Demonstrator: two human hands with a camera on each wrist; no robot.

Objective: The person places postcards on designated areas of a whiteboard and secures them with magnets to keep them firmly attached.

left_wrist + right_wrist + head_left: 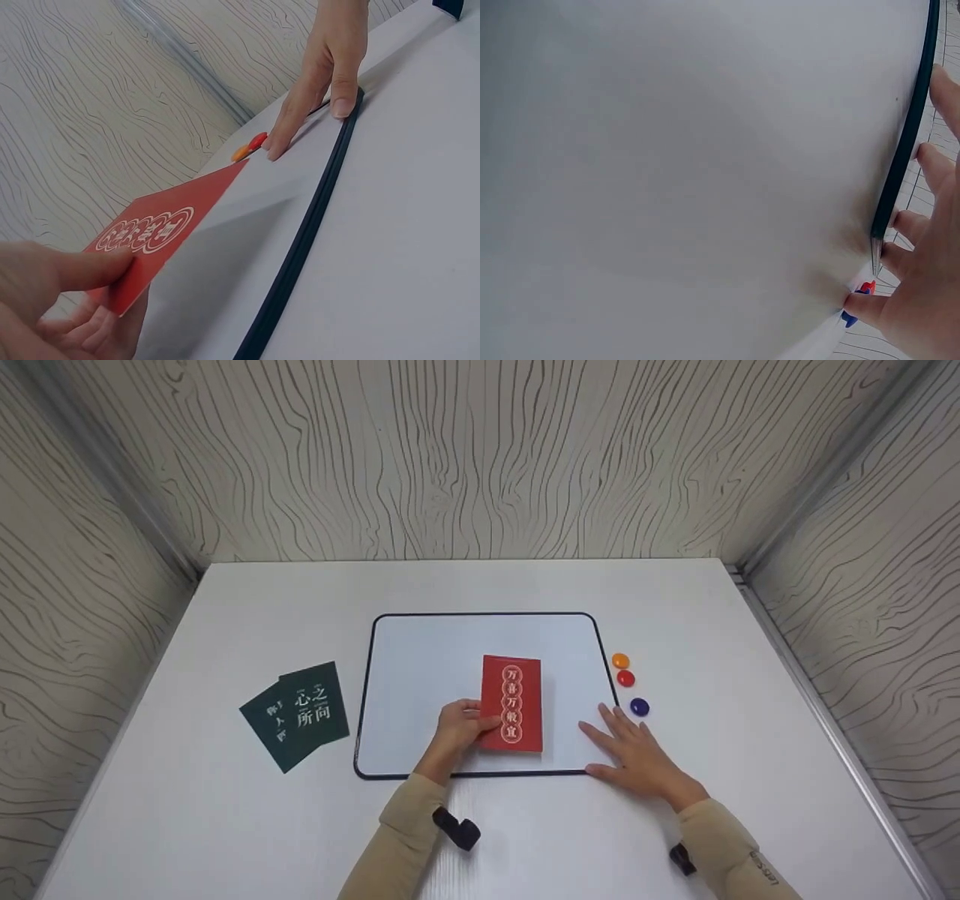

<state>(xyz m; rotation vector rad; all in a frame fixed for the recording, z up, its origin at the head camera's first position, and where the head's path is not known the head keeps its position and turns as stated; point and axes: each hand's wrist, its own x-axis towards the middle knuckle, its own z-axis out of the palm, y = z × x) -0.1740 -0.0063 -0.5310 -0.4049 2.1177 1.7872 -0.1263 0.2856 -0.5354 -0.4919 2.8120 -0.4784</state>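
A red card (529,697) with white Chinese characters in linked circles is held by my left hand (454,731). The thumb presses on its printed face, and the other fingers lie behind it. In the left wrist view the card (191,196) is tilted above the whiteboard and casts a shadow on it. That black-rimmed whiteboard (420,682) lies flat on the table. My right hand (637,761) rests with spread fingers over its near right corner. Close to those fingertips is a dark blue round magnet (639,706).
An orange round magnet (620,660) and a red one (625,679) lie beside the board's right edge. Left of the board, two dark green cards with white characters overlap, the upper card (334,697) partly covering the lower card (281,754). Patterned walls (465,457) surround the white table (225,825).
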